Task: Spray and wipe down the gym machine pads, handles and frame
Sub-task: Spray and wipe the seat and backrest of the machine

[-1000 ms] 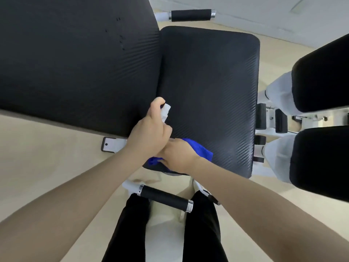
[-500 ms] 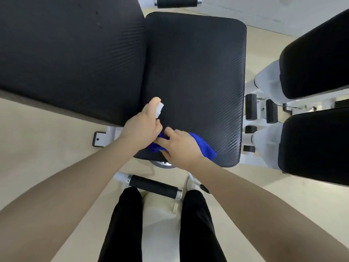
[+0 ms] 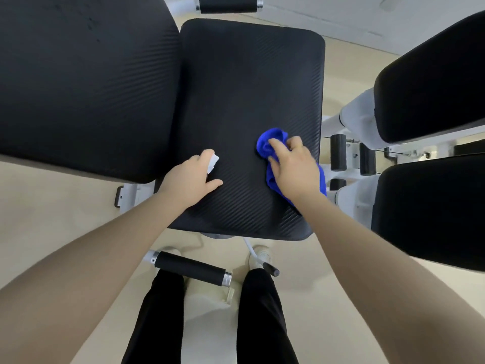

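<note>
While the right hand (image 3: 294,166) presses a bunched blue cloth (image 3: 273,143) against the black seat pad (image 3: 246,82) toward its 4 o'clock edge, fingers curled into the fabric, the left hand (image 3: 191,179) at the pad's 8 o'clock side grips a small white spray bottle (image 3: 213,160), mostly hidden. A black handle (image 3: 191,267) lies below, at 6 o'clock.

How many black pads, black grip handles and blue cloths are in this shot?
Black pads: 4
Black grip handles: 2
Blue cloths: 1
Total: 7
</note>
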### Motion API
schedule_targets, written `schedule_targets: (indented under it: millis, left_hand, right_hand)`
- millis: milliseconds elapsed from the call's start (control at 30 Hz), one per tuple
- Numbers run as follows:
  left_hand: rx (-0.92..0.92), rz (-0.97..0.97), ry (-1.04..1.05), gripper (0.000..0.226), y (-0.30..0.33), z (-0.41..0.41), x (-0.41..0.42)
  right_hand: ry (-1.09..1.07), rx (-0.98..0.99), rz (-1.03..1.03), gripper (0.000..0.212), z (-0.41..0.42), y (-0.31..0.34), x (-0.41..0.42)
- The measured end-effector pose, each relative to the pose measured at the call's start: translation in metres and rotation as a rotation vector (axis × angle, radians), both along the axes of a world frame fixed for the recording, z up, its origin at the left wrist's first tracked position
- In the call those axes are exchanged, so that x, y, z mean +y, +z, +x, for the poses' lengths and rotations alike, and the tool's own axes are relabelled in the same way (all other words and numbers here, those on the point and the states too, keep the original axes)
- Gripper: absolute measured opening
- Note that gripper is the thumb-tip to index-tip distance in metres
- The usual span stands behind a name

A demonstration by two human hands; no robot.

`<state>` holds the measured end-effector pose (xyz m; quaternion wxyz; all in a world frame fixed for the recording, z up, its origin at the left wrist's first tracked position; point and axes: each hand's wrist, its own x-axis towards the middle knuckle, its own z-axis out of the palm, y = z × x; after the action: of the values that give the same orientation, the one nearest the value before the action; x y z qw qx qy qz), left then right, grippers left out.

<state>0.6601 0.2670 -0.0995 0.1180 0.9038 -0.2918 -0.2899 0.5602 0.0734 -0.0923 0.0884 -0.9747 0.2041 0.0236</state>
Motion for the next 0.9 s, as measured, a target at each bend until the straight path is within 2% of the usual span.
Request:
schedule_targets:
  millis: [100, 200, 267, 367, 433, 600, 700, 767, 833, 900]
  left_hand:
    - [-0.008, 0.012, -0.001, 0.052, 0.006, 0.0, -0.004]
    - [-0.06, -0.014, -0.042, 0.05, 0.013, 0.0, -0.012]
    - [-0.101, -0.069, -0.079, 0.05, 0.013, 0.004, -0.021]
    - [-0.095, -0.134, -0.075, 0.046, 0.009, 0.013, -0.038]
    - [-0.094, -0.15, -0.033, 0.044, 0.01, 0.014, -0.049]
    - [-0.079, -0.183, 0.033, 0.049, 0.016, 0.0, -0.062]
    - [-0.073, -0.218, 0.018, 0.055, 0.011, 0.0, -0.06]
    - [-0.089, -0.226, -0.021, 0.056, 0.006, 0.003, -0.057]
    - [-0.097, -0.241, -0.031, 0.056, 0.004, 0.005, -0.051]
    - [-0.125, -0.239, -0.022, 0.057, 0.005, 0.006, -0.043]
  right_hand:
    - [0.181, 0.036, 0.056, 0.027, -0.05, 0.007, 0.019]
    - [0.233, 0.035, 0.066, 0.026, -0.06, 0.008, 0.003]
    - [0.134, -0.005, 0.036, 0.025, -0.031, 0.006, -0.02]
    - [-0.134, -0.051, 0.023, 0.027, 0.022, 0.0, -0.055]
    - [-0.18, -0.064, 0.019, 0.028, 0.029, 0.0, -0.057]
    - [0.139, 0.014, 0.106, 0.027, -0.044, 0.01, -0.019]
    - [0.224, 0.034, 0.1, 0.028, -0.025, 0.006, -0.035]
    - [0.097, -0.017, 0.06, 0.024, 0.016, 0.003, -0.048]
    - [-0.12, -0.02, 0.022, 0.024, 0.054, 0.001, -0.057]
    - [-0.227, -0.012, -0.054, 0.022, 0.067, -0.003, -0.048]
